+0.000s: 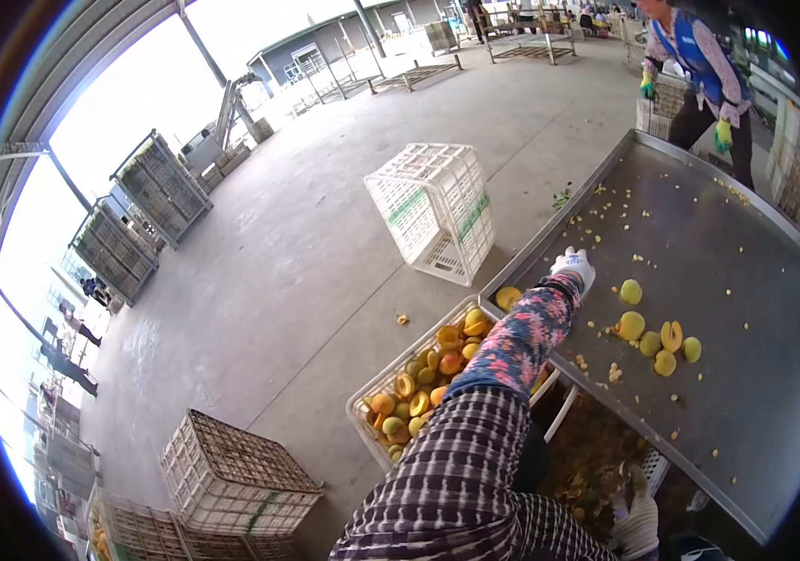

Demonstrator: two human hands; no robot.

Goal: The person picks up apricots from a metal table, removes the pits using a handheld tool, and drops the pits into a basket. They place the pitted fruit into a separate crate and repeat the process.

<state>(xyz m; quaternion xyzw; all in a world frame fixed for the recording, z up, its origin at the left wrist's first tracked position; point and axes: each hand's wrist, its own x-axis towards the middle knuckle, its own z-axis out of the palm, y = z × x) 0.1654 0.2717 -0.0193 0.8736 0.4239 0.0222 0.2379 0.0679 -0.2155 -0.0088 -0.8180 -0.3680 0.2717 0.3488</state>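
Observation:
My left hand point(576, 269), in a white glove, reaches over the near left edge of the metal table point(746, 309). Its fingers point away and are mostly hidden behind the back of the hand. To its right lie several yellow-green peaches point(632, 324), one a cut half point(670, 336). Low in the view, my gloved right hand point(636, 525) is closed beside the table edge, around something brownish that I cannot make out. Under my left forearm stands a white crate point(360, 411) full of peach halves point(419, 379).
An open white crate point(428, 210) lies on its side on the concrete floor. More crates point(236, 472) stand at lower left. Small pale bits point(614, 372) are scattered over the table. A co-worker in a blue vest point(696, 56) stands beyond its far end. Below the table is a dark bin point(596, 449).

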